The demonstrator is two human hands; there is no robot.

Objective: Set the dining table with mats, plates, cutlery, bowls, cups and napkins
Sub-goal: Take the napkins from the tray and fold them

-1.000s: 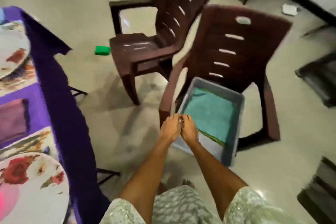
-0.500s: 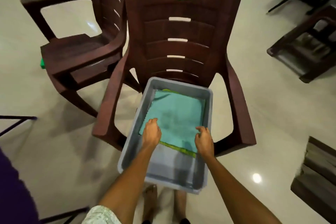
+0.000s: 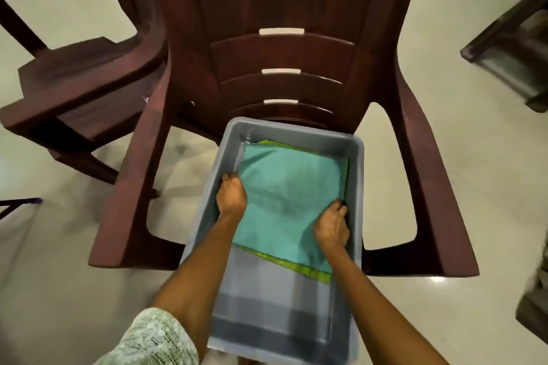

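Note:
A grey plastic bin (image 3: 355,157) rests on the seat of a dark brown plastic chair (image 3: 281,47). Inside lies a flat teal cloth (image 3: 290,187) with a lime green edge showing beneath it. My left hand (image 3: 231,195) is at the cloth's left edge against the bin wall, fingers curled down over it. My right hand (image 3: 332,224) is at the cloth's right edge, fingers tucked down beside the bin wall. Whether either hand has pinched the cloth cannot be seen.
A second brown chair (image 3: 74,80) stands to the left, touching the first. Dark furniture (image 3: 510,47) sits at the upper right and more at the lower right edge. The floor is pale glossy tile (image 3: 44,275). A thin dark table leg (image 3: 17,203) shows at far left.
The view turned away from the purple table onto the bin. My hands, joined at the bin's near rim a second ago, separated and moved out to the cloth's left and right edges.

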